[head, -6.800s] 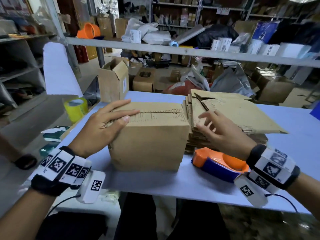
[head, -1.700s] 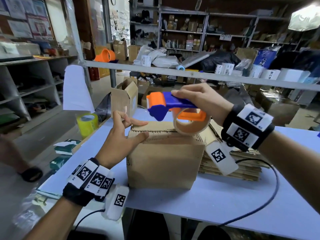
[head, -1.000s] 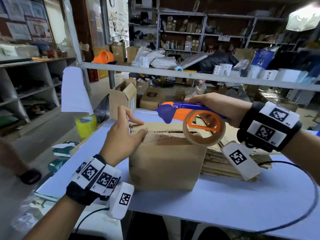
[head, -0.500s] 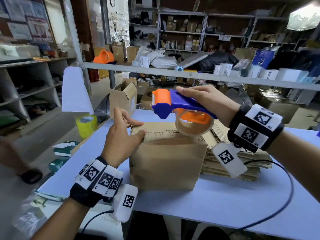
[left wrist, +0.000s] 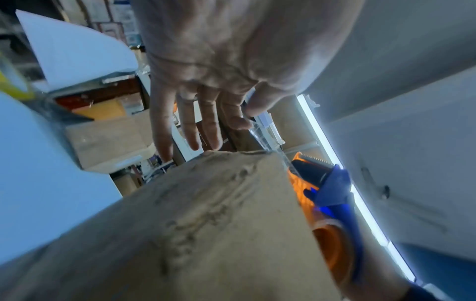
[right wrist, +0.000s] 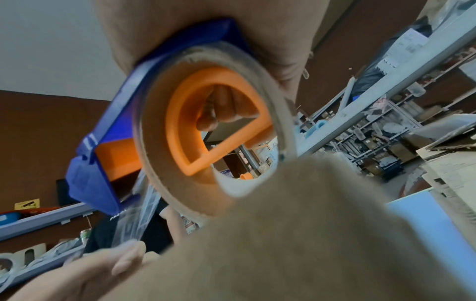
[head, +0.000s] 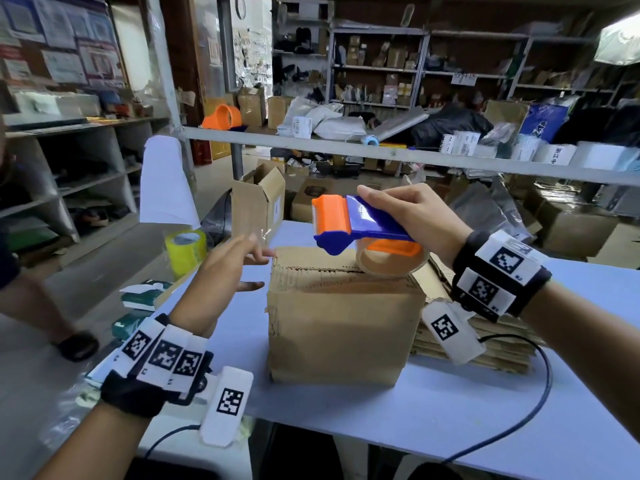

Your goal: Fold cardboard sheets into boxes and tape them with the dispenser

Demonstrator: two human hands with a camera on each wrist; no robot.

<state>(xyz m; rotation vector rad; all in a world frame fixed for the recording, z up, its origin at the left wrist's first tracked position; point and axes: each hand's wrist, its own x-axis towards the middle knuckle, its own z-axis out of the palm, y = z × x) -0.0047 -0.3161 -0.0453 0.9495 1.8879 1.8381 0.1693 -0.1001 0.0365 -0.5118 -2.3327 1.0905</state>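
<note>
**Dispenser held over the folded box**

The blue table (head: 433,403) carried the cardboard box (head: 339,327), flaps folded down, with a stack of flat cardboard sheets (head: 485,344) just beside it on the right. The right hand (head: 412,216) gripped the blue and orange tape dispenser (head: 356,223), its roll at the box top. The left hand (head: 225,271) hovered at the box's left edge, fingers loosely extended; a clear tape strip (left wrist: 265,138) ran by the thumb, contact unclear

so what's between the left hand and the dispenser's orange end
A strip of clear tape stretches from the dispenser toward the left hand; clearest in the wrist views.
</note>
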